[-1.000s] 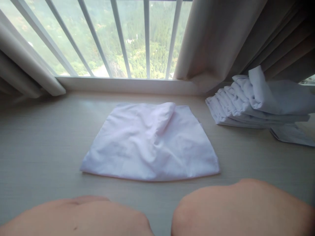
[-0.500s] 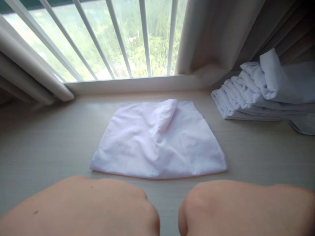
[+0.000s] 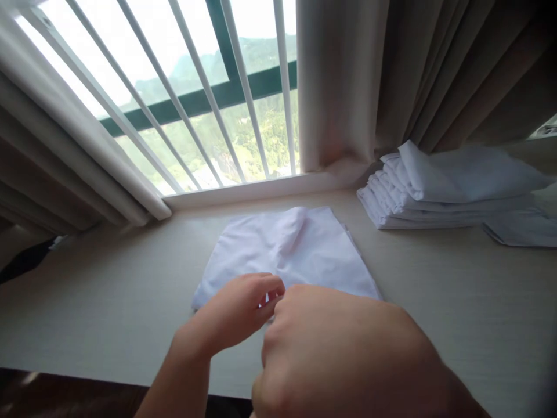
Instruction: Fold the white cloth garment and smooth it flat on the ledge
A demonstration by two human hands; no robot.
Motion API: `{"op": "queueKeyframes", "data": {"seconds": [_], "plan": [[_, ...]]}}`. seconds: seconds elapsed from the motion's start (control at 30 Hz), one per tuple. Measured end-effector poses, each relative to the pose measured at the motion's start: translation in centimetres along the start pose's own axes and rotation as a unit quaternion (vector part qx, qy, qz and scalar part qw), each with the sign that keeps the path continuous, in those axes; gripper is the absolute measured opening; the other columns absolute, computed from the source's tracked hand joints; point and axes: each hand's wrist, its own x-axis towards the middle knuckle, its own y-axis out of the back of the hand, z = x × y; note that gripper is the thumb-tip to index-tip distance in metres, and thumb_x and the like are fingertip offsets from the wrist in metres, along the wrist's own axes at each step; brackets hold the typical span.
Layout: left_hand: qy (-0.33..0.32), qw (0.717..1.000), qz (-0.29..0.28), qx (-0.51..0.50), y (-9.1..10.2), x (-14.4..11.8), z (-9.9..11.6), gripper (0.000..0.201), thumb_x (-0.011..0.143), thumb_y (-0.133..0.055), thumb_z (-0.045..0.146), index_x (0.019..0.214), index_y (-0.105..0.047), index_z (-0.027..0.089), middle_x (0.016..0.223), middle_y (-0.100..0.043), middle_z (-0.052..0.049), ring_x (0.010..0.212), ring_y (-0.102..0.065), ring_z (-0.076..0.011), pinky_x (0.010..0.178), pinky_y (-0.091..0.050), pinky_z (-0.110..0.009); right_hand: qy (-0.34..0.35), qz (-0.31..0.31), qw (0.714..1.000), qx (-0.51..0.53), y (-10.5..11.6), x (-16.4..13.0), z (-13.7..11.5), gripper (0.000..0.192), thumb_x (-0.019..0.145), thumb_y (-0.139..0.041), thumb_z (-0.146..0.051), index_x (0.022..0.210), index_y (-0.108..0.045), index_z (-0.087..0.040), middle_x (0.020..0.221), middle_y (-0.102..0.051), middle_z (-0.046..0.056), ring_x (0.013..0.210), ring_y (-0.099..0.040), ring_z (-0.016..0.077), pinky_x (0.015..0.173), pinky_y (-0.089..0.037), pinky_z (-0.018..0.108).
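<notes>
A folded white cloth (image 3: 265,247) lies on the pale surface, with a raised wrinkle near its middle. My left hand (image 3: 243,302) is over the cloth's near edge, its fingers loosely bent with gaps between them and no object visible there. The left fingertips meet or pass behind my right hand (image 3: 343,348); contact is unclear. Closer to the camera, the right hand is curled into a fist, back upward. Its fingertips are hidden, so anything inside cannot be seen. It covers the cloth's near right part from view.
A stack of folded white cloths (image 3: 418,203) stands at the right, with another white piece (image 3: 526,227) beside it. Behind the pale surface (image 3: 108,307) is a barred window (image 3: 209,104) between grey-brown curtains (image 3: 339,87). The surface's front edge shows at lower left.
The view has tilted up and shifted. My hands, apart before, have come together, the left reaching farther forward over the cloth's near edge. The cloth keeps its shape.
</notes>
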Motion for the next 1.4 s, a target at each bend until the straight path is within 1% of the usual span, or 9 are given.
{"op": "queueKeyframes", "data": {"seconds": [0.07,0.27,0.4,0.53,0.67,0.77,1.03,1.2,1.4], "plan": [[0.0,0.996,0.055,0.072,-1.0,-1.6,-2.2,0.014,0.085,-0.06,0.026,0.071,-0.063,0.024,0.084,-0.066,-0.002,0.079,-0.054,-0.0186,0.069,-0.039,-0.03,-0.031,0.044,0.994,-0.099,0.2,1.0,-0.9,0.042,0.083,-0.057,-0.032,0.043,-0.046,-0.023,0.043,-0.038,-0.004,0.043,-0.014,0.0119,0.048,-0.013,0.034],[-0.029,0.949,0.315,-0.009,-4.5,-3.3,-11.6,0.032,0.095,-0.05,0.044,0.082,-0.068,0.021,0.084,-0.071,-0.004,0.088,-0.064,-0.0219,0.084,-0.046,-0.034,-0.164,0.129,0.923,-0.323,-2.6,2.2,1.4,0.035,0.089,-0.058,-0.026,0.056,-0.052,-0.016,0.052,-0.044,-0.004,0.053,-0.017,0.0087,0.058,-0.015,0.03],[-0.097,0.954,0.284,-0.005,-5.0,-2.9,-13.2,0.033,0.097,-0.052,0.045,0.082,-0.069,0.02,0.086,-0.072,-0.004,0.087,-0.063,-0.0201,0.087,-0.045,-0.034,-0.268,0.34,0.845,-0.314,-8.1,-2.1,6.5,0.046,0.104,-0.047,-0.04,0.065,-0.05,-0.016,0.066,-0.054,0.0,0.066,-0.042,0.0108,0.065,-0.025,0.026],[-0.135,0.96,0.246,0.014,-4.7,-3.6,-13.9,0.027,0.098,-0.055,0.038,0.083,-0.069,0.021,0.091,-0.071,-0.004,0.09,-0.065,-0.0191,0.086,-0.047,-0.032,-0.294,0.549,0.714,-0.319,-12.8,-6.6,10.8,0.044,0.106,-0.043,-0.043,0.074,-0.057,-0.018,0.081,-0.063,0.005,0.086,-0.057,0.0192,0.083,-0.043,0.031],[-0.151,0.962,0.22,0.055,-5.1,-3.9,-16.2,0.016,0.096,-0.057,0.03,0.094,-0.072,0.023,0.109,-0.072,-0.005,0.102,-0.067,-0.0199,0.093,-0.052,-0.033,-0.267,0.497,0.739,-0.369,-13.6,-5.9,12.9,0.019,0.101,-0.052,-0.029,0.107,-0.069,-0.021,0.121,-0.07,0.007,0.137,-0.053,0.0266,0.123,-0.032,0.05],[-0.165,0.952,0.234,0.107,-5.5,-3.9,-18.2,0.016,0.093,-0.061,0.023,0.103,-0.073,0.026,0.128,-0.07,-0.004,0.125,-0.064,-0.0233,0.112,-0.048,-0.041,-0.27,0.424,0.772,-0.389,-13.5,-4.5,14.4,0.031,0.097,-0.055,-0.02,0.125,-0.067,-0.024,0.147,-0.06,0.005,0.155,-0.037,0.0283,0.13,-0.021,0.059],[-0.158,0.921,0.254,0.25,-6.8,-4.2,-21.1,0.029,0.09,-0.066,0.018,0.116,-0.073,0.028,0.139,-0.067,-0.006,0.138,-0.058,-0.0294,0.113,-0.049,-0.051,-0.317,0.367,0.766,-0.422,-14.2,-3.6,16.6,0.048,0.089,-0.058,-0.01,0.132,-0.067,-0.028,0.156,-0.054,0.004,0.161,-0.026,0.0309,0.13,-0.014,0.068],[-0.156,0.929,0.206,0.266,-7.4,-4.2,-20.4,0.043,0.094,-0.062,0.015,0.134,-0.065,0.032,0.141,-0.067,-0.003,0.143,-0.054,-0.0263,0.117,-0.045,-0.05,-0.323,0.362,0.764,-0.426,-14.0,-2.7,16.6,0.048,0.091,-0.059,-0.012,0.135,-0.066,-0.03,0.153,-0.057,0.006,0.161,-0.026,0.0307,0.129,-0.016,0.068],[-0.122,0.936,0.19,0.27,-8.0,-2.1,-18.6,0.027,0.094,-0.062,0.015,0.114,-0.071,0.03,0.143,-0.067,0.0,0.146,-0.051,-0.0281,0.123,-0.036,-0.056,-0.326,0.373,0.757,-0.426,-13.8,-1.4,16.9,0.037,0.093,-0.061,-0.016,0.124,-0.072,-0.034,0.147,-0.061,0.003,0.159,-0.03,0.0305,0.129,-0.009,0.07]]}}
